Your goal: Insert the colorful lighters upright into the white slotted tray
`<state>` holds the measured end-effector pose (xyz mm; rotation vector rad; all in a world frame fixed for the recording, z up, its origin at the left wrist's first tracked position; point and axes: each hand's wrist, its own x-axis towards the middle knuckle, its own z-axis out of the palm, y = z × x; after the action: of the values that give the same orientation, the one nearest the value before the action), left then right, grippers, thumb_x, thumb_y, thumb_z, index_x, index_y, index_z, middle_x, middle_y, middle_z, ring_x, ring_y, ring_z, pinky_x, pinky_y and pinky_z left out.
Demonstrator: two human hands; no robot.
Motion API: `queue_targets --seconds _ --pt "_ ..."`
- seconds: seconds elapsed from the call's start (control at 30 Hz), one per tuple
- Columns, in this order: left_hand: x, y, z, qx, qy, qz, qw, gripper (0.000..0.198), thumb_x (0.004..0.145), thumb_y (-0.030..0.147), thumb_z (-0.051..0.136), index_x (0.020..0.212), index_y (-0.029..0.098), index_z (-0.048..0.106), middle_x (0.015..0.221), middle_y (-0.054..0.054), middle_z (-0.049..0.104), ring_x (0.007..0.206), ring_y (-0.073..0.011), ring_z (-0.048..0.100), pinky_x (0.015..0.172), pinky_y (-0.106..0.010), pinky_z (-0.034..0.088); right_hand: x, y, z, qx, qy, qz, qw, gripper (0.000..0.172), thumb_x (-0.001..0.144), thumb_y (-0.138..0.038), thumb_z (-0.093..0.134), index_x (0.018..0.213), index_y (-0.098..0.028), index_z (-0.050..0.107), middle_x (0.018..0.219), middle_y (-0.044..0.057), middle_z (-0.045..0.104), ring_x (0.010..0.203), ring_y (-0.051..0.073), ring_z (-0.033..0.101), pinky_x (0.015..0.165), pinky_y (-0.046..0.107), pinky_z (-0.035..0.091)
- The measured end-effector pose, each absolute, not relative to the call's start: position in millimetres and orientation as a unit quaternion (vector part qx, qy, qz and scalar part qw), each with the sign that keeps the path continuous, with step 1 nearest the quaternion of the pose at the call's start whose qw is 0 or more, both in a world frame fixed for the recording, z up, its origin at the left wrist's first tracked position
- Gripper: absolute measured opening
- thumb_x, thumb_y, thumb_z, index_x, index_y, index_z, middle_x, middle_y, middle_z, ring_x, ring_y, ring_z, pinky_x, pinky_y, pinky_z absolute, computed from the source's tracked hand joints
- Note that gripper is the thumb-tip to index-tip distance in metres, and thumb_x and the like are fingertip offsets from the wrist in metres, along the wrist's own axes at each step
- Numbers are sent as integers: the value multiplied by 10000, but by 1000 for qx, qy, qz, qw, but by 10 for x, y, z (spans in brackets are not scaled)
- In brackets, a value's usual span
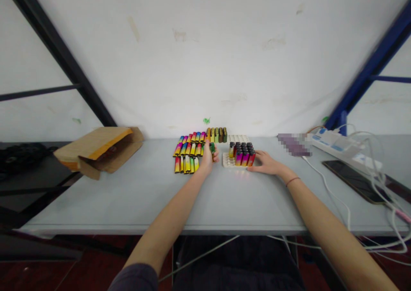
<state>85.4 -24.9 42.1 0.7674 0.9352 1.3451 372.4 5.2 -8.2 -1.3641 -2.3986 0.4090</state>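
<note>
My left hand (208, 159) is closed around a dark green lighter (212, 147), mostly hidden by the fingers. Just left of it, several shiny multicoloured lighters (189, 149) lie in rows. To its right is a white tray (228, 161) with round holes. Black-topped pink, purple and red lighters (245, 156) stand upright in this tray, with a pale yellow lighter (231, 151) at their left. My right hand (266, 164) grips the tray's right side, thumb along the front edge and fingers behind.
Gold, green and brown lighters (217, 135) stand upright near the wall, beside another white holed tray (238, 138). An open cardboard box (99, 149) lies at the left. On the right are a purple object (293, 144), a phone (353, 180), a power strip (345, 147) and white cables (334, 197).
</note>
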Motion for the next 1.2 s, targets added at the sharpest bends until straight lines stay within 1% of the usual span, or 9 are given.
queue_targets --seconds 0.1,0.2,0.27,0.5,0.63,0.83,0.93,1.1,1.2 --pt "852 -245 431 325 412 569 633 586 972 729 365 662 232 387 467 97 263 361 -60 201 389 -176 217 3719 42 -64 -480 -847 148 174 888 794 -795 712 1449 -198 655 1532 190 608 1441 445 523 1230 609 392" --pt "870 -249 438 314 433 562 631 529 1006 598 304 622 237 346 450 92 207 354 -66 142 375 -181 146 3702 9 -13 -494 -840 153 164 906 784 -794 719 1434 -166 661 1544 213 590 1452 465 503 1229 611 397" --pt "887 -251 439 309 444 562 626 488 1011 513 271 613 237 331 444 87 197 351 -69 121 368 -180 125 3688 -12 22 -497 -839 154 157 914 787 -795 715 1438 -156 657 1561 218 573 1458 470 496 1236 614 389" --pt "920 -256 443 290 458 582 606 414 994 436 280 626 250 317 434 82 212 351 -78 119 361 -183 117 3667 -37 54 -501 -841 148 144 894 800 -778 711 1447 -165 651 1571 206 567 1470 459 491 1250 599 382" --pt "929 -275 465 279 459 589 604 404 986 436 292 628 249 324 433 82 225 347 -80 133 363 -185 118 3668 -32 38 -501 -840 147 148 909 803 -777 708 1463 -156 635 1577 211 561 1471 462 488 1245 617 381" --pt "939 -298 495 261 460 596 605 374 973 337 274 618 237 340 428 82 222 345 -82 128 358 -183 112 3686 -10 15 -492 -842 152 162 893 785 -791 718 1425 -169 668 1558 210 579 1444 478 511 1226 639 400" --pt "933 -300 492 261 459 601 600 411 1005 358 261 623 234 345 434 86 226 344 -76 137 362 -179 114 3699 5 -4 -484 -845 151 167 888 786 -796 716 1427 -183 669 1546 205 592 1443 475 512 1222 644 402" --pt "924 -296 475 269 459 593 605 518 1035 532 243 623 236 348 432 90 209 340 -72 143 362 -183 107 3703 17 -23 -489 -843 150 164 891 785 -798 719 1434 -191 666 1556 193 586 1456 464 503 1232 621 397" --pt "924 -293 472 280 457 584 609 510 1037 492 230 613 233 345 430 89 201 339 -71 132 363 -183 105 3705 15 -24 -495 -840 154 162 904 779 -808 718 1429 -181 670 1566 198 574 1460 474 494 1234 623 394"
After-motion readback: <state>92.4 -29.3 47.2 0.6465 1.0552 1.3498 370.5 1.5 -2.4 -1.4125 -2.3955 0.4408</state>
